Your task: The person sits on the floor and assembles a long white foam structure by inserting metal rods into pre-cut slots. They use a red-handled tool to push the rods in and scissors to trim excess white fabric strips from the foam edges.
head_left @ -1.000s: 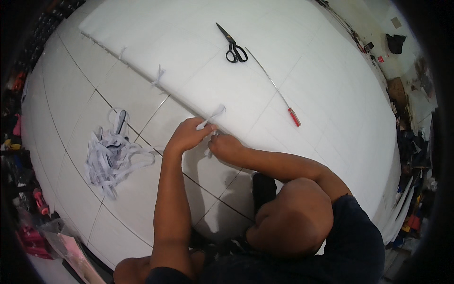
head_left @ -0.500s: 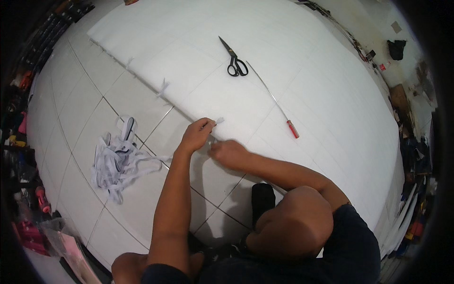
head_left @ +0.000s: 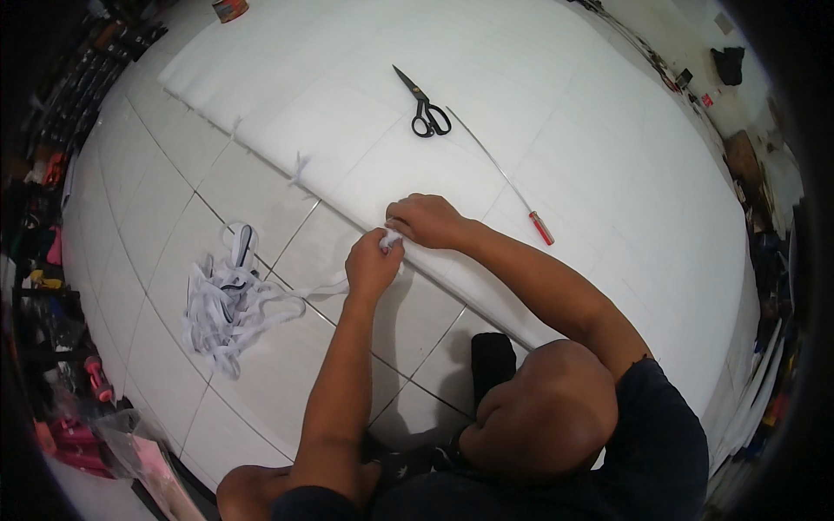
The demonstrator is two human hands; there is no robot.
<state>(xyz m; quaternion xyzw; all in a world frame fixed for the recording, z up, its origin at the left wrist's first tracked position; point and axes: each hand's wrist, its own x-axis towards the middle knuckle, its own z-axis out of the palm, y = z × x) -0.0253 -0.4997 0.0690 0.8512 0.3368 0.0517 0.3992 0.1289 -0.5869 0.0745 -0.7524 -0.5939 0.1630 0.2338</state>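
My left hand (head_left: 373, 263) is closed on a white fabric strip (head_left: 393, 240) at the edge of a large white sheet (head_left: 347, 113). Just beyond it, my right hand (head_left: 426, 220) rests over the sheet's edge, its fingers bent together on the same strip. Exactly how the strip passes between the fingers is hidden. From my left hand the strip trails across to a tangled white pile (head_left: 228, 304) with dark lines in it, lying on the tiles. Small strip ends (head_left: 299, 168) stick up farther along the same edge.
Black-handled scissors (head_left: 424, 111) lie on the sheet beside a long thin metal rod with a red handle (head_left: 540, 227). A reddish tin (head_left: 230, 9) stands at the far edge. Goods (head_left: 95, 378) crowd the left side of the tiled floor (head_left: 165, 208).
My right hand has moved from below the edge up and over onto the sheet. My left hand has shifted slightly down and right, and the strip is now bunched between both hands.
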